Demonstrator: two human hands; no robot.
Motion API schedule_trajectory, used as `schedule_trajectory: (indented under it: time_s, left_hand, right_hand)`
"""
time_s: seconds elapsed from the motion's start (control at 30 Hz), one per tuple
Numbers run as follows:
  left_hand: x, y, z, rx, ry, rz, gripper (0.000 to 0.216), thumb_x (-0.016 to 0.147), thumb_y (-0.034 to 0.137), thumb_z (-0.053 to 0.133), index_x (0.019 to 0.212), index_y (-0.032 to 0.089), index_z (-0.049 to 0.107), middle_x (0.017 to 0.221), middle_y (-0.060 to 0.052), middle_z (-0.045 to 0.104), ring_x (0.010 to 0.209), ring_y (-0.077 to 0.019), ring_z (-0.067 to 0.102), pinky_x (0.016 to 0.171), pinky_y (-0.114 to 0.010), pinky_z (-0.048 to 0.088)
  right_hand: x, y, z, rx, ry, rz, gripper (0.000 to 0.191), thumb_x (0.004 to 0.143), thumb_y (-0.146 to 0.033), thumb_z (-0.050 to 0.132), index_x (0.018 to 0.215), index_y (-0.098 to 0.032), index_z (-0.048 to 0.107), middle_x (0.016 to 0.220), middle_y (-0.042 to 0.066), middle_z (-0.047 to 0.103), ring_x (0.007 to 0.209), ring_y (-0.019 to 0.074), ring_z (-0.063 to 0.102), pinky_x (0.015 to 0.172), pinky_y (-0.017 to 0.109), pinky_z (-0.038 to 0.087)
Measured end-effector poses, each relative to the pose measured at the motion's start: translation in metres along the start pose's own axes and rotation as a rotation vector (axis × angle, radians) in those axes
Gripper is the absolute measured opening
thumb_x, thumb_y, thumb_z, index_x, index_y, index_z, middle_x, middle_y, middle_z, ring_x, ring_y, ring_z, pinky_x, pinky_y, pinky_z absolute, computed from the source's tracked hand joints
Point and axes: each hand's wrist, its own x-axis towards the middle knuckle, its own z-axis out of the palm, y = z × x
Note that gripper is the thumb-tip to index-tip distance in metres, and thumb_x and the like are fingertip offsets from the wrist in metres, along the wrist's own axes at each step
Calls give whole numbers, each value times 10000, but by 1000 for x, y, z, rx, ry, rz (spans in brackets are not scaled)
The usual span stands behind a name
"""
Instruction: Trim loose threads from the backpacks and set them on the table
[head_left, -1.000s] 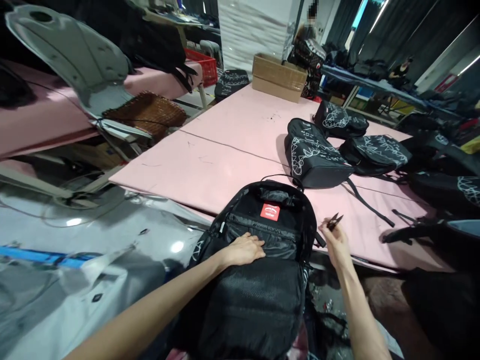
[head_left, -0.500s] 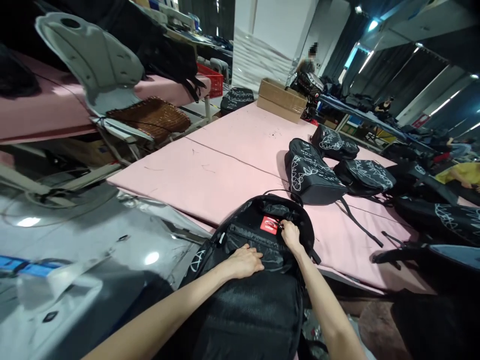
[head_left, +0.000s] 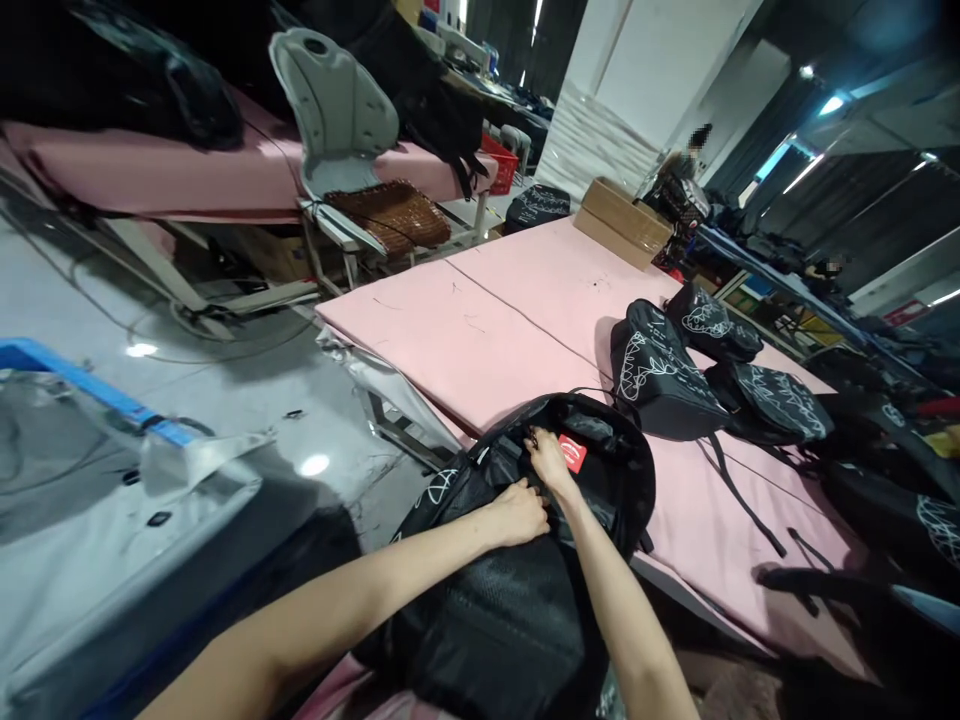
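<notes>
The black backpack lies open at the lower centre of the frame, its rounded top by the near edge of the pink table, and the work on it looks to be midway, inside the opening. The left hand rests on the lining, fingers bent; whether it pinches cloth cannot be told. The right hand reaches across to the upper left of the opening, its fingers drawn together, perhaps around something small and dark, too unclear to name. The red label is already in place inside. The main opening is not yet closed, and how much of the interior is finished does not show. Patterned bags sit at the right of the frame, apart from both hands.
</notes>
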Motion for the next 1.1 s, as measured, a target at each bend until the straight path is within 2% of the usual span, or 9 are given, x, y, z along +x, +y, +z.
schedule_trajectory:
  time_s: [0.13, 0.2, 0.27, 0.33, 0.4, 0.5, 0.6, 0.87, 1.1]
  left_hand:
    - [-18, 0, -12, 23, 85, -16, 229, 872, 306, 452, 839, 216, 660, 946, -33, 673, 1038, -184, 536, 998, -348, 328]
    - [-25, -3, -14, 50, 150, -160, 279, 886, 196, 371, 1023, 184, 614, 1126, -81, 616, 1150, -211, 474, 1020, -386, 312]
    - [-30, -7, -12, 82, 202, -364, 419, 839, 55, 302, 1215, 83, 485, 1293, -194, 483, 1220, -273, 418, 987, -453, 345]
    - [-31, -9, -6, 99, 197, -476, 511, 766, -14, 305, 1266, 0, 410, 1321, -275, 420, 1211, -318, 432, 923, -466, 408]
    - [-32, -9, 0, 99, 147, -433, 528, 722, -19, 350, 1241, 2, 445, 1311, -269, 440, 1201, -320, 451, 900, -432, 443]
    - [-36, -5, 5, 103, 85, -309, 542, 698, -4, 395, 1229, 60, 486, 1336, -200, 450, 1232, -281, 431, 934, -369, 442]
    - [-39, 0, 5, 120, 55, -242, 555, 700, -4, 395, 1247, 52, 473, 1341, -200, 442, 1247, -281, 412, 963, -371, 423]
    - [-36, 0, 11, 168, 42, -176, 537, 714, 1, 426, 1249, 23, 462, 1331, -251, 424, 1237, -306, 418, 953, -396, 431]
    - [-32, 5, 17, 228, 61, -172, 501, 735, -25, 395, 1232, -40, 456, 1300, -306, 422, 1214, -330, 438, 933, -421, 439]
  right_hand:
    - [-23, 14, 1, -67, -49, 63, 201, 894, -264, 394, 923, -180, 575, 811, 63, 636, 796, 194, 583, 700, 272, 392]
    - [-41, 31, -3, -75, -58, 102, 213, 901, -284, 384, 892, -186, 573, 788, 48, 634, 763, 184, 591, 671, 255, 387]
    - [-56, 46, -5, -69, -56, 140, 228, 907, -297, 374, 896, -185, 573, 826, 50, 643, 785, 180, 597, 675, 248, 391]
    - [-64, 57, -4, -58, -50, 167, 238, 910, -308, 371, 926, -185, 574, 875, 50, 650, 814, 175, 602, 696, 243, 398]
    - [-67, 62, -1, -49, -39, 184, 245, 911, -308, 370, 962, -182, 574, 911, 54, 654, 836, 173, 605, 716, 243, 401]
    - [-66, 64, 3, -46, -27, 196, 246, 909, -299, 378, 985, -176, 578, 945, 68, 656, 856, 180, 607, 729, 248, 400]
    - [-64, 64, 5, -44, -19, 197, 236, 909, -298, 387, 976, -182, 581, 950, 68, 658, 862, 188, 610, 719, 249, 396]
    - [-65, 67, 9, -10, 29, 187, 239, 906, -310, 392, 935, -182, 592, 887, 68, 669, 820, 200, 622, 690, 256, 398]
    - [-66, 64, 11, 85, 147, 123, 258, 859, -269, 425, 945, -140, 631, 929, 124, 673, 865, 240, 625, 746, 318, 445]
